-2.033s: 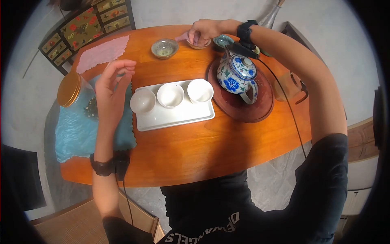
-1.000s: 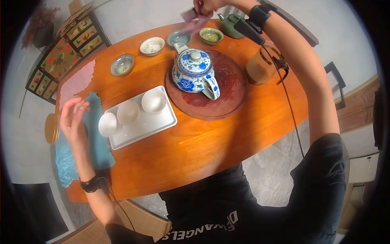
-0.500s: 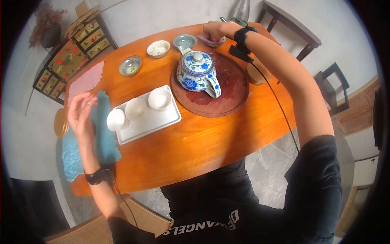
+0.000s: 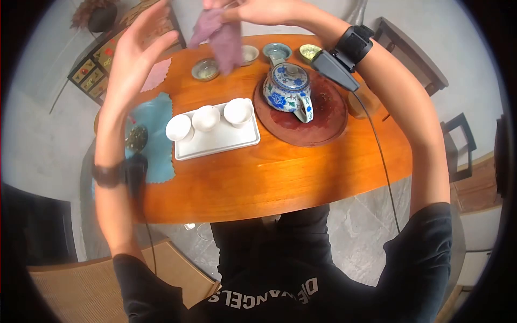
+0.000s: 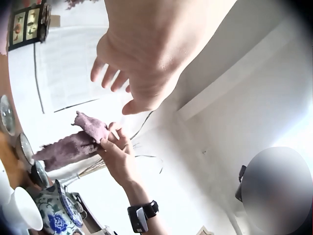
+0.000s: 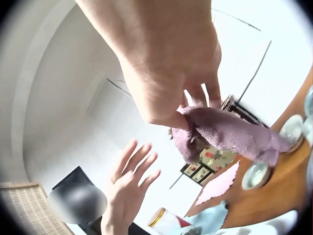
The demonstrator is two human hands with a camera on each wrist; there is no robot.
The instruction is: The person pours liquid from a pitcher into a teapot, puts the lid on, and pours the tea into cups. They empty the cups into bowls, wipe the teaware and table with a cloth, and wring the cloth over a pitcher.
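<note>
My right hand (image 4: 264,12) pinches a purple cloth (image 4: 229,46) that hangs down over the back of the table. In the right wrist view, thumb and fingers grip one end of the cloth (image 6: 234,132). Raised at upper left, my left hand (image 4: 134,62) holds nothing, and its fingers are spread and nearly straight in the right wrist view, where the left hand (image 6: 128,193) faces the cloth from a short distance. Below the cloth stand a grey bowl (image 4: 205,70) and a pale bowl (image 4: 249,55), partly covered by it in the head view.
A blue-and-white teapot (image 4: 288,89) stands on a round reddish-brown board (image 4: 318,137). Three white cups (image 4: 207,118) sit on a white tray (image 4: 221,146). Farther back are a blue-green bowl (image 4: 277,51) and a green bowl (image 4: 309,52). A blue cloth (image 4: 160,134) lies left.
My right hand has lifted the purple cloth away from the green bowl and swung it left across the table. My left hand has risen toward it. Bowls, cups and teapot stand as before.
</note>
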